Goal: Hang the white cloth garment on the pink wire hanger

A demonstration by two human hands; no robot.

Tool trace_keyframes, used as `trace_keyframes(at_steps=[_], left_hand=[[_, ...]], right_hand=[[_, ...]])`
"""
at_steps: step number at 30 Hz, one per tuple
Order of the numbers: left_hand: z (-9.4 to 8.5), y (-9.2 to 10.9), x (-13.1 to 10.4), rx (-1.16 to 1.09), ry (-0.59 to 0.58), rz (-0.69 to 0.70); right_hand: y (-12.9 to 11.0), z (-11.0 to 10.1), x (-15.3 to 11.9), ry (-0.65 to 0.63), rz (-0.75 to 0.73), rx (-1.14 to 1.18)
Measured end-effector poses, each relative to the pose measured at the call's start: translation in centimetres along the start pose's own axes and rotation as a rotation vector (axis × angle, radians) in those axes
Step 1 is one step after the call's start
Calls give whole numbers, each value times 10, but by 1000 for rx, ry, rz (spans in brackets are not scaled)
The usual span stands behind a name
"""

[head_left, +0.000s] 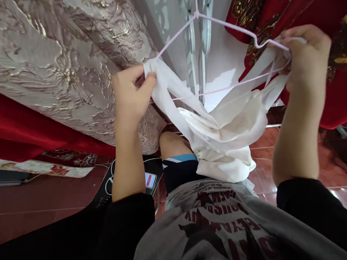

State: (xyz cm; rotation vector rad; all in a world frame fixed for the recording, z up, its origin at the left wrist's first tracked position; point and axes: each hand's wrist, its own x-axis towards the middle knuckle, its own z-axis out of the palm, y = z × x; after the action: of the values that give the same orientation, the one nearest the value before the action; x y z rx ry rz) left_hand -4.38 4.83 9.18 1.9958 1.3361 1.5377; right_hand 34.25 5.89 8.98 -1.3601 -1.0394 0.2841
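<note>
A pink wire hanger [225, 24] hangs by its hook at the top centre, in front of a white metal stand. White thin fabric [231, 141] droops from it in loose folds down to my lap. At the hanger's left end, my left hand [134, 89] pinches a strap of the white fabric between thumb and fingers. My right hand [304, 57] is closed around the fabric at the hanger's right end, its fingertips partly hidden behind the hanger and cloth.
Embossed beige cloth [65, 58] hangs at the left, with red fabric [34, 117] below it. Gold-patterned red cloth [332, 13] hangs at the right. A phone [150, 180] and white cable lie on a black seat beside my leg. The floor [334, 157] is red tile.
</note>
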Motion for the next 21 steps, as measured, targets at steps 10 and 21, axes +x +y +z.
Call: trace_keyframes(at_steps=[10, 21], left_hand=[[-3, 1, -1, 1, 22, -12], [-3, -5, -2, 81, 29, 0]], right_hand=[[-61, -16, -24, -196, -448, -187], [-51, 38, -7, -191, -339, -138]])
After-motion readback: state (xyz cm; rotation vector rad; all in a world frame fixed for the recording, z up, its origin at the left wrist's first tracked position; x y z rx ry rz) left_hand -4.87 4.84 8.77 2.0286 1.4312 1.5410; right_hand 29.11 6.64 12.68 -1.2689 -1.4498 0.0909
